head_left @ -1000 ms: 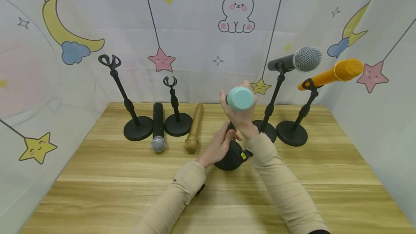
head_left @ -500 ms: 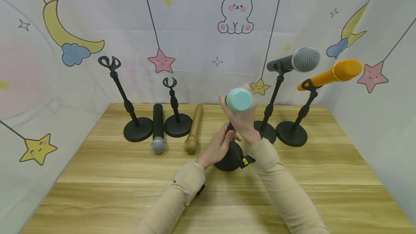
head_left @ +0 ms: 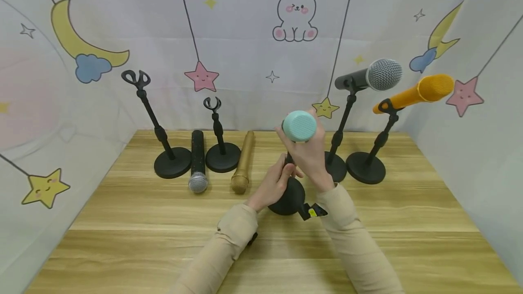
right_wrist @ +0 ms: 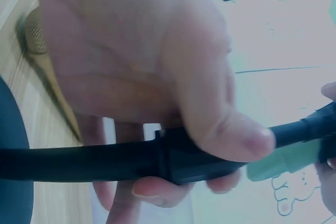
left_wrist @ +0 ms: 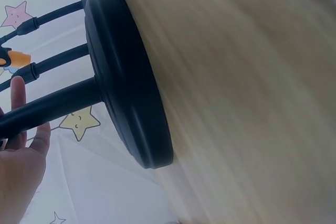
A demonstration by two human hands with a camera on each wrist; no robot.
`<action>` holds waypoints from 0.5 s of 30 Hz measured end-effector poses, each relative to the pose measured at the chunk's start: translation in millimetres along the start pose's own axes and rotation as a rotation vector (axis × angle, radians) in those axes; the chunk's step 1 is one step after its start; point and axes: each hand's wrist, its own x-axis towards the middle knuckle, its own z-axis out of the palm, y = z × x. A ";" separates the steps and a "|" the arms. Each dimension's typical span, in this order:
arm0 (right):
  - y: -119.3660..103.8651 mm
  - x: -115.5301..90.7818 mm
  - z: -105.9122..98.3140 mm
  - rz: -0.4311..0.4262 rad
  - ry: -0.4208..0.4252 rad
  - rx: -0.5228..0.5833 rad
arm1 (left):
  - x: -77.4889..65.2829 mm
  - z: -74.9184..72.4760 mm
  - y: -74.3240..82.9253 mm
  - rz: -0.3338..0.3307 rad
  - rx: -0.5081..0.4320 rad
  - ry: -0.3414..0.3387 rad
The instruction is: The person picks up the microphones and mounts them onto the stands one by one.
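Note:
In the head view, a turquoise-headed microphone (head_left: 300, 126) sits at the top of a black microphone stand (head_left: 289, 198), its head facing me. My right hand (head_left: 309, 151) grips the microphone around its upper part, where it meets the stand's clip; the palm hides most of the handle. The mint handle (right_wrist: 286, 161) shows beside the pole in the right wrist view. Lower down, my left hand (head_left: 274, 184) holds the stand's pole, thumb and fingers around its thick collar (right_wrist: 194, 156). The round base (left_wrist: 128, 77) rests on the table in the left wrist view.
Two empty stands (head_left: 173, 162) (head_left: 223, 157) stand at the back left. Beside them lie a black microphone (head_left: 198, 160) and a gold microphone (head_left: 243, 162). At right, stands hold a silver-headed microphone (head_left: 369, 76) and an orange microphone (head_left: 414, 94). A printed curtain (head_left: 245, 26) backs the wooden table (head_left: 163, 239).
My right wrist and sleeve have shifted slightly down and toward me, while that hand stays on the turquoise microphone. The left hand keeps its place on the pole.

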 end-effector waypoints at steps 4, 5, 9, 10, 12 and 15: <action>-4.3 -5.3 -6.9 0.106 -0.075 0.080 | -1.8 -2.3 7.7 -0.016 -0.008 0.009; -4.9 -6.6 -8.8 0.126 -0.092 0.106 | -2.8 -3.3 12.0 -0.020 -0.009 0.011; -0.6 -13.5 -15.6 0.189 -0.139 0.214 | -7.2 -6.7 30.3 -0.046 -0.001 0.023; 1.5 -15.2 -17.0 0.197 -0.144 0.236 | -8.1 -7.5 34.0 -0.053 0.004 0.027; 6.2 -18.5 -19.2 0.211 -0.150 0.257 | -9.0 -8.2 36.9 -0.062 0.012 0.032; 12.8 -23.7 -21.8 0.225 -0.140 0.266 | -10.8 -7.5 32.1 -0.098 -0.002 0.023</action>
